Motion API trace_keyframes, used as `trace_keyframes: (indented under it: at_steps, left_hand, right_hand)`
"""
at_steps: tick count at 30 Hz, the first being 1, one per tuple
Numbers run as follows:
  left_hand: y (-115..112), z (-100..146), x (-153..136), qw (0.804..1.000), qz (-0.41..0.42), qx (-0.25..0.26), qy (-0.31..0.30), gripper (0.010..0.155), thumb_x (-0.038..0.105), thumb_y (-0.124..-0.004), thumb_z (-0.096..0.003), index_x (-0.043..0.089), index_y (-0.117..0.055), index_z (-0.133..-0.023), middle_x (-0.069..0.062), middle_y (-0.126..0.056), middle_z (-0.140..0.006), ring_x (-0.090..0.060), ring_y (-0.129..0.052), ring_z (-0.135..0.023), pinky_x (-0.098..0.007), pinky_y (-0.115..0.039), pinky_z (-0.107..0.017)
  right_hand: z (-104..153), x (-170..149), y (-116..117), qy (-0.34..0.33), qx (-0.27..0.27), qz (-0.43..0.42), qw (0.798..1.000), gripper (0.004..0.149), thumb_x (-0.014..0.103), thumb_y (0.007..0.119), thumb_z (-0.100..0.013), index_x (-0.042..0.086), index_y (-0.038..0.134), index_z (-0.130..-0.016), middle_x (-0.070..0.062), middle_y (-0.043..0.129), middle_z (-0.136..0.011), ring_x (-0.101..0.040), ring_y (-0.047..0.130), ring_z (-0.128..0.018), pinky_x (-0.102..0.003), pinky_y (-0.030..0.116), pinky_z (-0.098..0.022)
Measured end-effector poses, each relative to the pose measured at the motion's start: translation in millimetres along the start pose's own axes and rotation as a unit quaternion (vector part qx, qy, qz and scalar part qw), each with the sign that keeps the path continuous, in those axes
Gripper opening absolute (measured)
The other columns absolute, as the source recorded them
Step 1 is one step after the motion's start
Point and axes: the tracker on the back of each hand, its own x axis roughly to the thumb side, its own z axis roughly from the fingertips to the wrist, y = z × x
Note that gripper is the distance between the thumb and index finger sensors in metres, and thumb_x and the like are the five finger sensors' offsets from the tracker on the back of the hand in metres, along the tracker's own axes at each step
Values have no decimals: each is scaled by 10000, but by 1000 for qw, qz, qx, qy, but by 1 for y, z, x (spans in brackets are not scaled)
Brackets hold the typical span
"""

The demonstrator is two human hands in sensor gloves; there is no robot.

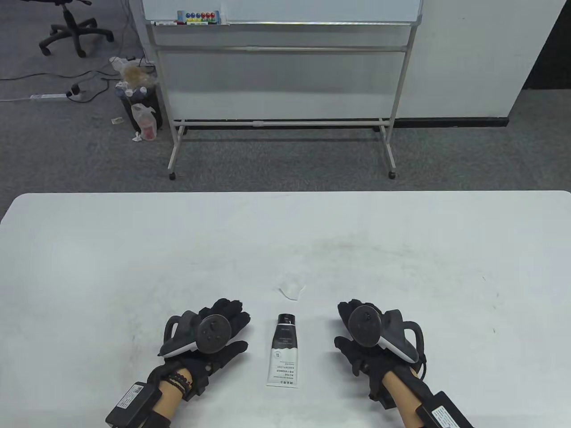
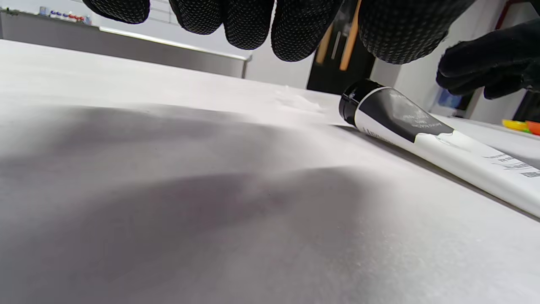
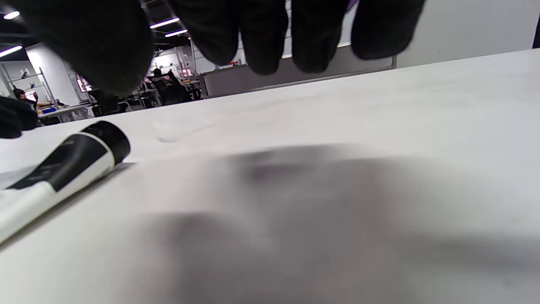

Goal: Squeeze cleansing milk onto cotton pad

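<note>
On the tabletop (image 1: 134,249):
tube (image 1: 283,352): lies flat between both hands — cap up
cotton pad (image 1: 292,290): just past cap
left hand (image 1: 209,332): empty, fingers loose
right hand (image 1: 368,332): empty, loose

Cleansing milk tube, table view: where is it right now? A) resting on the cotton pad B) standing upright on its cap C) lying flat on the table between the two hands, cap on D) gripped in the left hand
C: the tube lies flat on the table between the left hand and the right hand, black cap on, touched by neither, short of the cotton pad.

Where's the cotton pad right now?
In the table view, the cotton pad lies flat on the table, just beyond the tube cap, between both hands and touched by neither.
</note>
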Motion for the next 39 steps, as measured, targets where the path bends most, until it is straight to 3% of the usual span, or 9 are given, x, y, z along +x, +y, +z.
trace_keyframes:
  at_steps: [12,18,21,25,30,32,36,37,39]
  left_hand:
    - [-11,-6,3,999,11,-30,10,716,552,-693,-472,191,-575,-1079,-125,-570,-1181,-428,-553,-1082,-666,-554,-717]
    - [-9,-15,26,998,3,-57,41,801,640,-705,-451,159,-591,-1081,-153,-641,-1158,-441,-653,-1049,-641,-642,-700]
    - [-5,-25,43,995,14,-52,81,716,566,-680,-477,149,-623,-1057,-158,-688,-1119,-437,-701,-1009,-597,-686,-679]
    - [-5,-43,66,987,25,-89,133,844,677,-665,-449,104,-599,-1065,-211,-681,-1094,-474,-698,-967,-566,-708,-650]
    - [-12,-67,101,978,-85,-122,144,1022,794,-679,-375,52,-580,-1071,-223,-694,-1066,-473,-722,-932,-520,-747,-620]
    - [-17,-74,110,969,-133,-142,153,1006,790,-692,-372,64,-601,-1062,-202,-726,-1044,-451,-746,-920,-503,-763,-610]
    - [-18,-82,115,971,-86,-135,175,895,667,-844,-376,59,-651,-1004,-146,-809,-896,-370,-828,-788,-464,-800,-552]
    - [-17,-85,115,974,-81,-140,157,863,634,-863,-375,69,-653,-992,-111,-831,-834,-316,-859,-742,-442,-828,-525]
    - [-17,-87,111,972,-25,-159,170,659,525,-916,-396,130,-750,-897,-31,-910,-676,-225,-947,-598,-414,-894,-449]
  right_hand:
    - [1,-1,-9,-1,-19,-15,1000,801,556,772,-411,239,514,-1101,-68,571,-1159,-377,612,-1089,-592,576,-722]
    - [3,7,-11,-15,-26,-20,999,808,557,769,-412,223,512,-1102,-87,585,-1151,-382,630,-1080,-590,585,-718]
    - [4,13,-9,-26,-22,-9,999,807,558,768,-412,224,515,-1101,-85,585,-1151,-381,633,-1079,-590,587,-718]
    - [6,15,-10,-30,-25,-5,999,805,559,768,-411,224,519,-1100,-85,590,-1149,-380,636,-1078,-589,590,-717]
    - [7,14,-8,-28,-17,-4,999,801,558,768,-411,223,525,-1098,-86,595,-1147,-379,640,-1076,-588,591,-716]
    - [6,13,-7,-26,-13,-4,1000,801,557,767,-413,223,523,-1098,-86,596,-1147,-376,641,-1077,-589,591,-716]
    - [7,11,-9,-25,-19,-9,999,797,557,769,-412,225,531,-1096,-80,602,-1147,-375,647,-1075,-590,594,-715]
    - [7,11,-9,-26,-19,-9,999,796,556,770,-411,224,535,-1095,-82,606,-1144,-360,657,-1076,-590,598,-712]
    - [6,12,-7,-29,-17,-7,999,795,554,773,-411,224,536,-1095,-77,611,-1143,-377,657,-1069,-588,601,-712]
